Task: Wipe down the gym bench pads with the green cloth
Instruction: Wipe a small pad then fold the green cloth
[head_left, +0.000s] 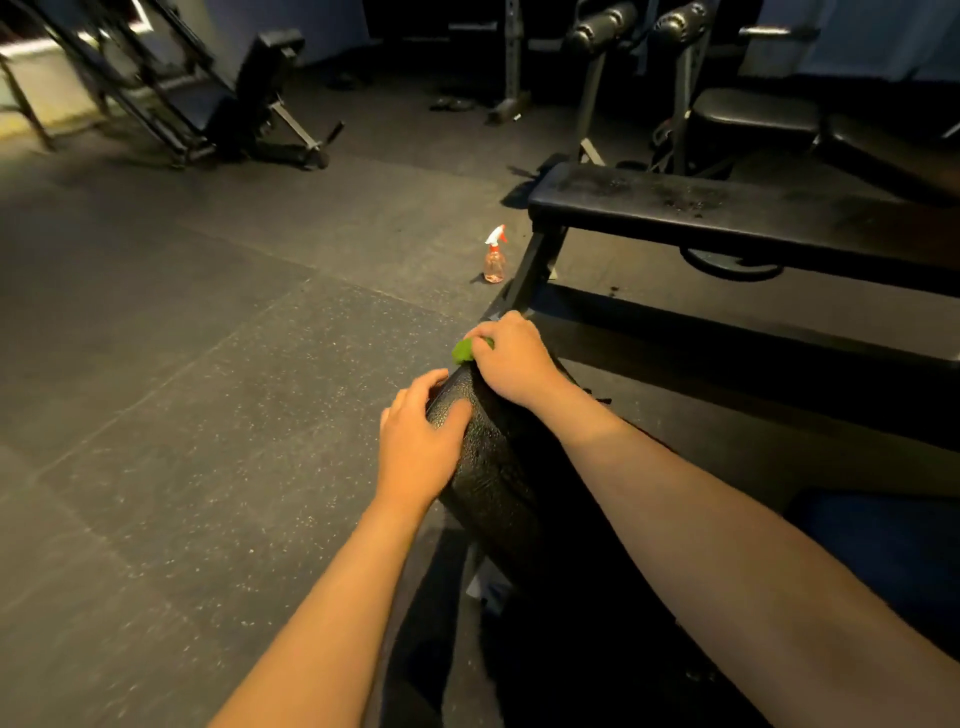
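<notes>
Your left hand clasps the pad at 9 o'clock; your right hand clutches the green cloth at 12 o'clock.

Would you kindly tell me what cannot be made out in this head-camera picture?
1. Head view: the green cloth is mostly hidden under the right hand; only a corner shows.
2. The black textured roller pad: its far side is behind the right forearm and in shadow.
3. The pink spray bottle is too small to read its fill level.
4. The long flat black bench is cut off by the right edge.
</notes>
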